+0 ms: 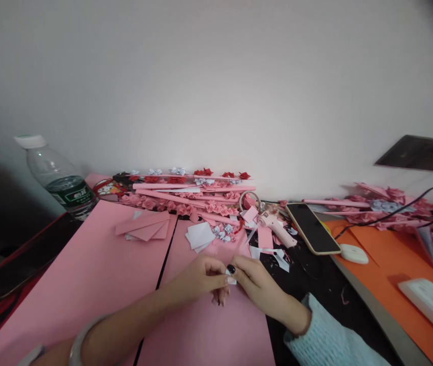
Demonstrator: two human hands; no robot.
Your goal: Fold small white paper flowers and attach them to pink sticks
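Low over the pink sheets, my left hand [211, 277] and my right hand [252, 280] meet at the fingertips. Between them they pinch a small piece of white paper [232, 278], mostly covered by thumbs and fingers, so its folds cannot be made out. Just beyond the hands lie loose white paper squares [200, 235] and several small pale folded flowers [223, 233]. Large pink paper sheets [125, 284] spread beneath both forearms. A stack of pink paper pieces [150, 226] rests farther left.
Rolled pink sticks [197, 189] and paper flowers line the wall. A pink glue gun [277, 227], a phone [313, 229] and a white mouse-shaped object [353, 253] sit to the right, beside orange sheets [399, 274]. A water bottle [62, 178] stands at the left; black cables [403, 208] hang right.
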